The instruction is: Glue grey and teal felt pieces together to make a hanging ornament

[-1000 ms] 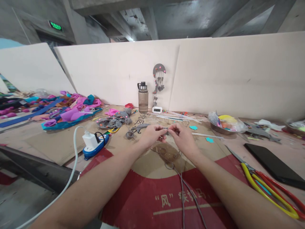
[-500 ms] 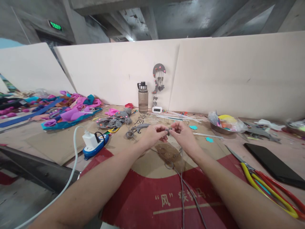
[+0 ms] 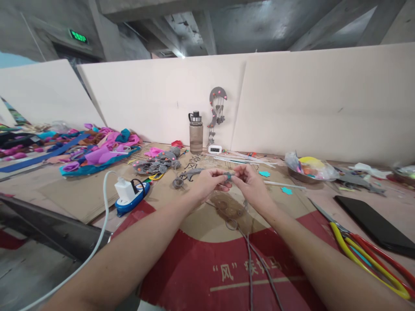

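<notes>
One piece (image 3: pixel 229 177) perhaps turned, two hands (image 3: pixel 210 183) pinching

Craft workshop — fabric scraps (image 3: pixel 100 154), scissors (image 3: pixel 344 230), concrete ceiling (image 3: pixel 243 28)

Over here the pinkish table (image 3: pixel 391 206) is crowded. A red-and-tan cardboard sheet (image 3: pixel 181 268) covers its near middle, with grey cord (image 3: pixel 250 259) trailing across. I see long scissors (image 3: pixel 346 233) lying beside a black smartphone (image 3: pixel 372 222) at the right, and a metal bowl (image 3: pixel 303 176) behind them. Along the back stand a tinted water bottle (image 3: pixel 196 134) and a white digital clock (image 3: pixel 214 149); toward the left sit grey felt pieces (image 3: pixel 154 165) and a blue power strip (image 3: pixel 132 204).
</notes>
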`<state>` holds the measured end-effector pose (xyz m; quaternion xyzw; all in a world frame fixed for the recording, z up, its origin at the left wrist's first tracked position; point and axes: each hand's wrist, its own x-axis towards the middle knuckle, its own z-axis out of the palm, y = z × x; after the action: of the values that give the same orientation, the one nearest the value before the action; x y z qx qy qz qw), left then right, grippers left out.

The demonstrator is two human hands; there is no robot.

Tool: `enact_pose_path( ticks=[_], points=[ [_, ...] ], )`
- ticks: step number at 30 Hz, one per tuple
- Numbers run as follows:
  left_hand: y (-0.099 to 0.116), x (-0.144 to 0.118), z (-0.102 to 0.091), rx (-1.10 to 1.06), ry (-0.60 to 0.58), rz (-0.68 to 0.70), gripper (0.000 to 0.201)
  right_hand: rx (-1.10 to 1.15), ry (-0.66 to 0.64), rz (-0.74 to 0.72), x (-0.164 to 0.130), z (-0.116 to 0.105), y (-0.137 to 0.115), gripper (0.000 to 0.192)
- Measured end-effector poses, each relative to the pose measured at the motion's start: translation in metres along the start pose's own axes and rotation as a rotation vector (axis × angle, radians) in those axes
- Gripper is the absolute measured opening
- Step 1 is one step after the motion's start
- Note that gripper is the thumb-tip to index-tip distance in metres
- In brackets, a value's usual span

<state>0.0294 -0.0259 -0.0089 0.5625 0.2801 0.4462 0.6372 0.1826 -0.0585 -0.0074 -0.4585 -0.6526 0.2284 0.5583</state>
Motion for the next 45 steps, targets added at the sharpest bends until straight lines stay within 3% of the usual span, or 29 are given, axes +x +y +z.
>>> enact_pose_path(
  ticks=[5, 11, 19, 29, 38, 45],
  points=[
    [0.002, -0.001, 0.001, 0.029, 0.014, -0.005, 0.019, -0.184, 0.038, -0.020, -0.002, -0.002, -0.007, 0.011],
    [0.005, -0.002, 0.004, 0.062, 0.080, 0.026, 0.015, -0.285, 0.059, -0.046, -0.003, -0.004, -0.007, 0.015],
    [0.006, -0.003, 0.006, 0.259, 0.156, 0.113, 0.009, -0.472, 0.061, -0.072, -0.004, 0.000, -0.008, 0.024],
    [0.006, -0.004, 0.008, 0.303, 0.204, 0.141, 0.009, -0.408, 0.043, -0.041, -0.006, 0.006, -0.014, 0.035],
    [0.004, 0.001, 0.003, 0.089, 0.250, 0.155, 0.015, -0.372, -0.172, -0.047, -0.007, 0.009, -0.003, 0.028],
    [0.005, 0.002, 0.005, -0.176, 0.180, 0.124, 0.019, -0.382, -0.252, -0.036, -0.009, 0.011, 0.000, 0.030]
  ],
)
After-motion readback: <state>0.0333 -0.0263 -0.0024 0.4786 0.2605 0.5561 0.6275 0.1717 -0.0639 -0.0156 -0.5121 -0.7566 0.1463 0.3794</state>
